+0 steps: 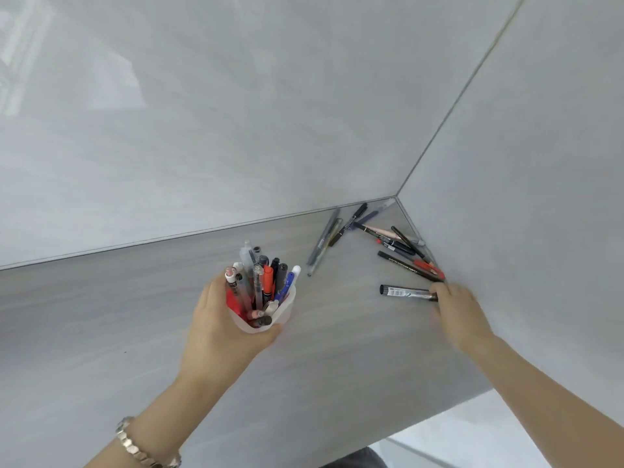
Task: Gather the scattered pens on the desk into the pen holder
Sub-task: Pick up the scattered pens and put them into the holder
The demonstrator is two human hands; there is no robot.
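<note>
We are in the middle of the gathering: the holder (270, 315) is already quite full of pens, and a good number of loose pens (401, 246) lie on the table (101, 332) in the far corner, where the two walls meet. Our left hand (223, 329) is wrapped around the holder from the near-left side, fingers closed on its wall, and seems to hold it tilted toward us; we cannot tell if its base touches the table. Our right hand (457, 307) is at the near end of a black marker (407, 292), which lies flat, nearest to us of all the loose pens, and points to the left. The fingers are curled at its right end and seem to touch it, but the hand is blurred, so we cannot tell if the marker is already pinched or only reached. We judge the step in hand to be the picking up of this marker. The next move calls for a firm pinch, a lift, then a carry to the left, over to the holder, which stands well apart from the marker. Since the holder is crowded, the marker must go down into a gap between the pens. After that, the pile along the right wall and the grey pens (324, 243) near the back wall remain.
</note>
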